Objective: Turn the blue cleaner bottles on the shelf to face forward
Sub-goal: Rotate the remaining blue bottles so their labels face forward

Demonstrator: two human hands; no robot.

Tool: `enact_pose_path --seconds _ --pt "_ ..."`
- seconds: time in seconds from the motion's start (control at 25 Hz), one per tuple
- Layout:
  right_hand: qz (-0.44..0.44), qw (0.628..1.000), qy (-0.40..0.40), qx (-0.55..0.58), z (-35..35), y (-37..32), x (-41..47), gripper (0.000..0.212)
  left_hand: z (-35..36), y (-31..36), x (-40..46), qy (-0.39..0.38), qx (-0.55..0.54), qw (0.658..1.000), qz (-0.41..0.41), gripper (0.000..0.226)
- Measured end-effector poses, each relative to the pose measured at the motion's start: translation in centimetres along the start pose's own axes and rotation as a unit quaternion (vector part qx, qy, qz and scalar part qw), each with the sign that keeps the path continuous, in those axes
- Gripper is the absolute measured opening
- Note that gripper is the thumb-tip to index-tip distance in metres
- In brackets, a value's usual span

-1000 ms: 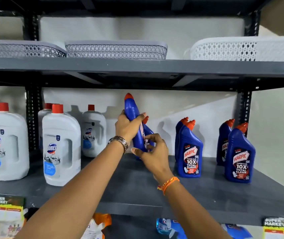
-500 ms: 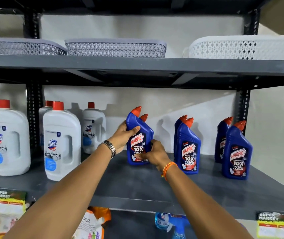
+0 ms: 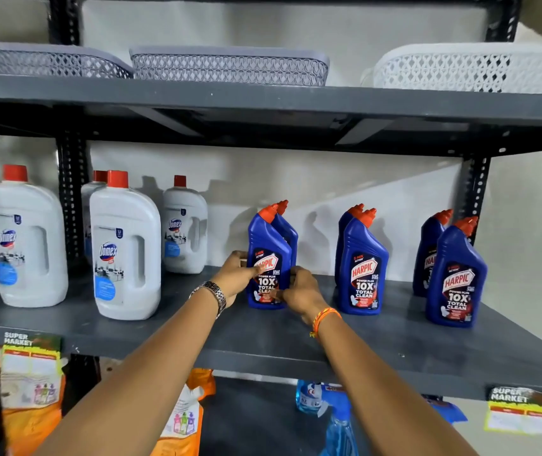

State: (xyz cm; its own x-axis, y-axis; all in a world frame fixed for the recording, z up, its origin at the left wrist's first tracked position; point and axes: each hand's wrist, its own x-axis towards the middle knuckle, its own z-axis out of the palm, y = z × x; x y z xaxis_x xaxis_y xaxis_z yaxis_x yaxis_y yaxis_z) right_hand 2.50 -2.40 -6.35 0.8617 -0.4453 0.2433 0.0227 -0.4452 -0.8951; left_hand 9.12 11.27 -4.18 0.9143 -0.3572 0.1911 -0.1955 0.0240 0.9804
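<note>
Since the earlier frame, the front blue bottle (image 3: 269, 261) has come down onto the grey shelf (image 3: 263, 334), label forward, with the left hand (image 3: 235, 278) and right hand (image 3: 299, 291) curled around its lower sides. Rigid, smooth plastic, probably liquid-heavy; hold it low on the flat sides. A second bottle (image 3: 287, 227) directly behind it is mostly hidden, so its facing is unclear.

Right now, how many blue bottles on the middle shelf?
6, in three front-back pairs: the front bottle between both hands with one behind; middle front and back; right front and back. More may hide behind.
</note>
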Motion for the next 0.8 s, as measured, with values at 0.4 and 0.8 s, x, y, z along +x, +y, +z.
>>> enact_pose_path --seconds 0.4,0.8 --pt "-0.035 0.999 -0.013 -0.011 -1.0 0.8 -2.6 0.056 -1.4 -2.4 -2.9 0.000 0.043 0.999 0.025 0.026" --pt "-0.064 0.997 -0.041 0.002 -2.2 0.5 -7.0 0.053 -2.3 -1.4 -8.3 -0.005 0.024 0.999 0.042 0.038"
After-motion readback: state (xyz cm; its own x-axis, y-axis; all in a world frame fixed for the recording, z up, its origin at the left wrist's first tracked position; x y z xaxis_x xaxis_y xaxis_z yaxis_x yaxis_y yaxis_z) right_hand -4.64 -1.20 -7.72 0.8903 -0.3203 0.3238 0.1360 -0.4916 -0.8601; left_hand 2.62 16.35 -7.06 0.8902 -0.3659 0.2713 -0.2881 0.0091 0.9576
